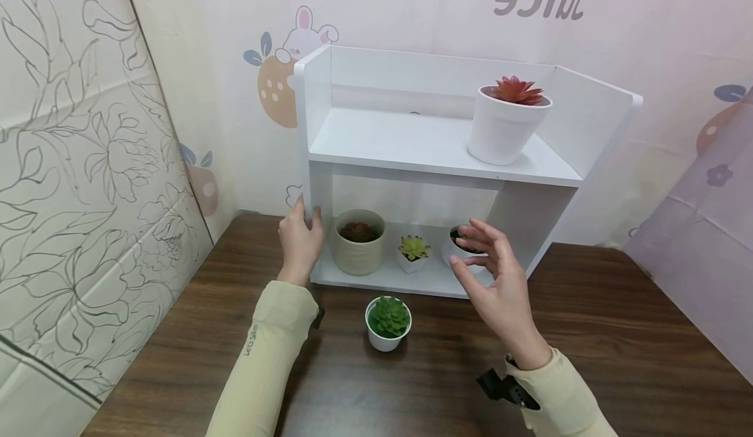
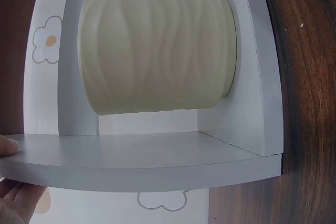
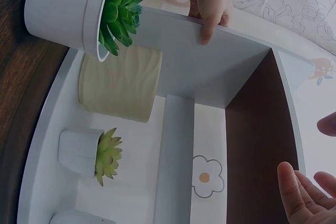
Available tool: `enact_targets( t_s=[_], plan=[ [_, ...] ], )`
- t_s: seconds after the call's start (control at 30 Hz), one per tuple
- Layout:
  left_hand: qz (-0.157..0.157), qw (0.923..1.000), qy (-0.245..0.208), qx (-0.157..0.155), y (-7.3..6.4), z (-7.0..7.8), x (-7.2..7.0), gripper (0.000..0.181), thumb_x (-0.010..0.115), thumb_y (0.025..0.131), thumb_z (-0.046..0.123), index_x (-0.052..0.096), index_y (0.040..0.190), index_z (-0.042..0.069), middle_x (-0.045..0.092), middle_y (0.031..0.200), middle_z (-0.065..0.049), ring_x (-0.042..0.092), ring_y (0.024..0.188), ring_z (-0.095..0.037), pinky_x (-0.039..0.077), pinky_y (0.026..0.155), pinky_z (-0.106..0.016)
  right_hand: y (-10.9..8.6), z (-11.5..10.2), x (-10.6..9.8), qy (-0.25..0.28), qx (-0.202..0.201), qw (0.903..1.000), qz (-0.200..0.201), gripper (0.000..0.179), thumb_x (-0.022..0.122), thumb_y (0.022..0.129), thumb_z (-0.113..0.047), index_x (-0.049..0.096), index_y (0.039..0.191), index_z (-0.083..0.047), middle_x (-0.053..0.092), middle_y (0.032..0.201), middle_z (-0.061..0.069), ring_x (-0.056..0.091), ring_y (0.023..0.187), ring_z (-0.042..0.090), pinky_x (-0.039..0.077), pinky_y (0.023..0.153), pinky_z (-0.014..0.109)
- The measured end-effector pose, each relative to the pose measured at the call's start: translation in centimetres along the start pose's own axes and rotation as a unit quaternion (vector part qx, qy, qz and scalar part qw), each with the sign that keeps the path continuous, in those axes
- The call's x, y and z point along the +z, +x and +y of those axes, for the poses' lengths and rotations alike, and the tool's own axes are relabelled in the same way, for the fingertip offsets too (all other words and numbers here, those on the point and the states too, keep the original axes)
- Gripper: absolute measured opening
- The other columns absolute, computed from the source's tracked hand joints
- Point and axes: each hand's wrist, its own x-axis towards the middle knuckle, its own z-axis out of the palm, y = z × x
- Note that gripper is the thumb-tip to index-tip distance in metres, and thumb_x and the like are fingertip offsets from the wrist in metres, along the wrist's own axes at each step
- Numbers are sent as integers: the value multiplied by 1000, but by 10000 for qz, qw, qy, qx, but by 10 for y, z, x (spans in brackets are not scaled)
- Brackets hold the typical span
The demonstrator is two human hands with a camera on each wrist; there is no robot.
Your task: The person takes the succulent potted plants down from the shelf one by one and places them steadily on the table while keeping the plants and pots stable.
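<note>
My left hand (image 1: 301, 241) grips the left side panel of a white two-tier shelf (image 1: 400, 135), thumb on the inner face and fingers outside. Beside it on the lower tier stands a cream ribbed pot (image 2: 157, 48) with a reddish plant. My right hand (image 1: 499, 280) is in the air before the shelf's right half, thumb and fingers apart with nothing between them. Behind its fingers, a white pot (image 1: 450, 251) on the lower tier is partly hidden. A small yellow-green succulent (image 1: 414, 247) in a white pot sits between the two lower pots.
In front of the shelf, a green succulent (image 1: 389, 317) in a white pot stands on the dark wooden table (image 1: 365, 391). The upper tier bears a large white pot (image 1: 502, 130) with a red succulent, at the right. A patterned curtain (image 1: 423, 19) hangs behind.
</note>
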Motion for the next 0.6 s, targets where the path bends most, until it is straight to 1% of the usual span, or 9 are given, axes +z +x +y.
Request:
enact_targets(
  t_s=[0.2,0.37,0.6],
  plan=[
    [-34,10000,1,-20,-1,0,-1,36,52,97,8,52,131,-3,60,126,-24,59,116,-39,52,90,-51,0,-1,0,0,19,10000,22,62,67,84,6,44,140,-10,57,126,15,58,109,11,48,81,11],
    [-59,10000,-11,-44,0,1,-1,38,52,96,8,51,133,-2,59,127,-25,58,117,-40,51,91,-52,2,-2,-1,14,-97,9999,68,62,67,84,7,44,139,-9,58,125,15,59,109,12,49,81,12],
    [-3,10000,15,29,-1,0,-1,37,52,96,8,52,132,-2,60,125,-25,59,115,-40,52,89,-52,3,-3,-3,31,-163,9997,150,61,66,84,7,45,139,-9,57,124,17,59,109,15,49,81,11]
  ],
)
